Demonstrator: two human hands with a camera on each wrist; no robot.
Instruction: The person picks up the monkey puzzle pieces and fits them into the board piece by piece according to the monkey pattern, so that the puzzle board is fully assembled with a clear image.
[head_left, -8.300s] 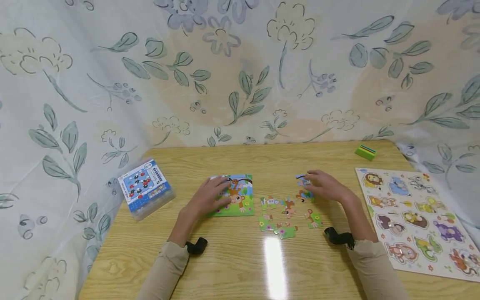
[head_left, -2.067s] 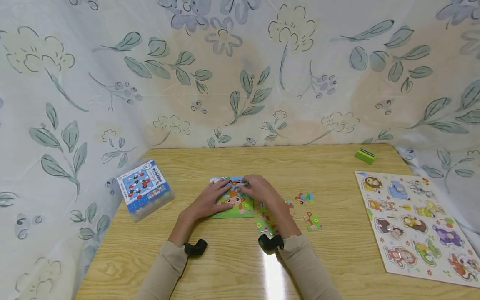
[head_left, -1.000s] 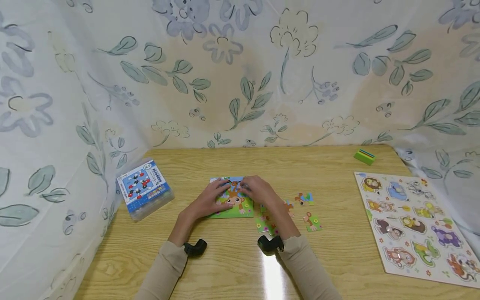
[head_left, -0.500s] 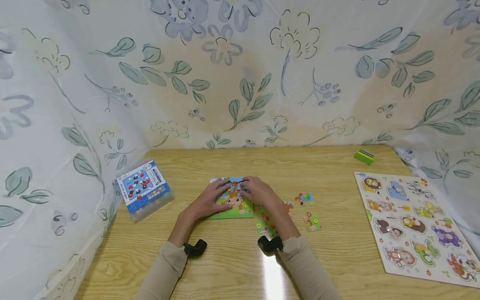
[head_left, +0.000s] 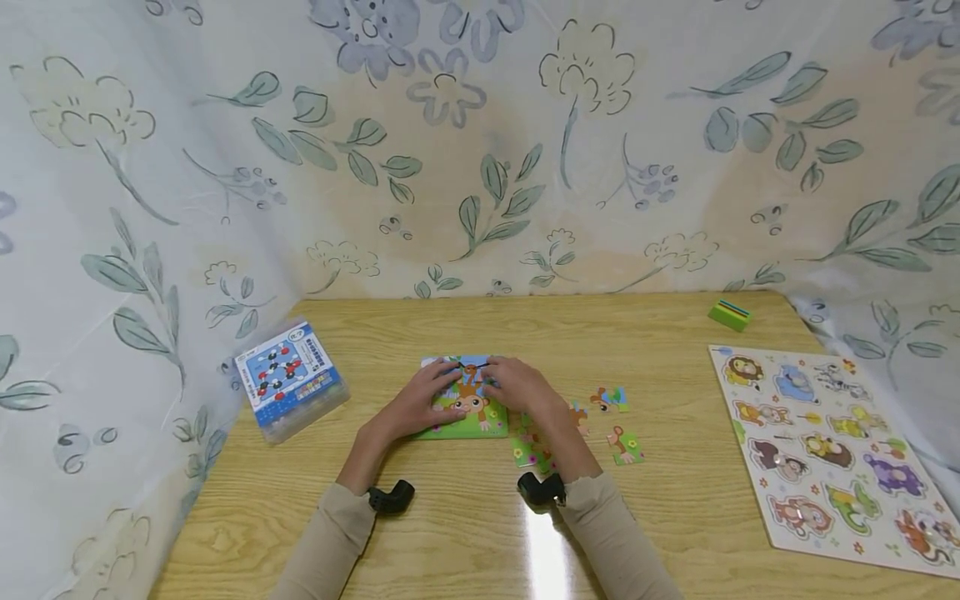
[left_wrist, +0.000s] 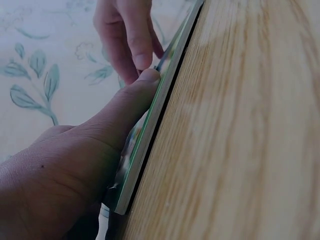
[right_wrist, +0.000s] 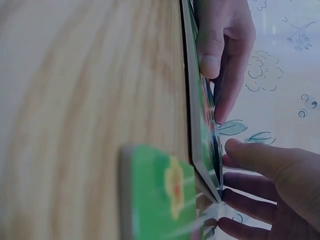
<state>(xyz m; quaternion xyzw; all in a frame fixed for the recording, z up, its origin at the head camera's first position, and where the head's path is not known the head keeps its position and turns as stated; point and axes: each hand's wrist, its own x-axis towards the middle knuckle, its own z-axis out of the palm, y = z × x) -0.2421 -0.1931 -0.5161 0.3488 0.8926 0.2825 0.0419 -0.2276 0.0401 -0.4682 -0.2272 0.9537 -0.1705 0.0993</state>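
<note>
A small square puzzle board (head_left: 468,407) with a cartoon monkey lies at the table's middle. My left hand (head_left: 414,401) rests on its left part, the thumb (left_wrist: 148,76) on the printed surface. My right hand (head_left: 519,385) is at the board's upper right, its fairly straight fingers touching the edge and the thumb apart from them in the right wrist view. Both hands cover parts of the picture. To the right lie loose puzzle pieces: a blue-green one (head_left: 609,399), a green one with a monkey's ear (head_left: 625,446), and several (head_left: 525,446) partly behind my right forearm.
A clear plastic box with a blue molecule label (head_left: 291,375) stands at the left. An animal peg puzzle board (head_left: 832,450) lies at the right edge, with a small green block (head_left: 730,315) behind it. A floral cloth (head_left: 480,150) hangs behind the table.
My right hand has moved left from the loose pieces onto the board; the blue piece with a dark branch is gone from the right. Lately its fingers shift only slightly; my left hand stays put.
</note>
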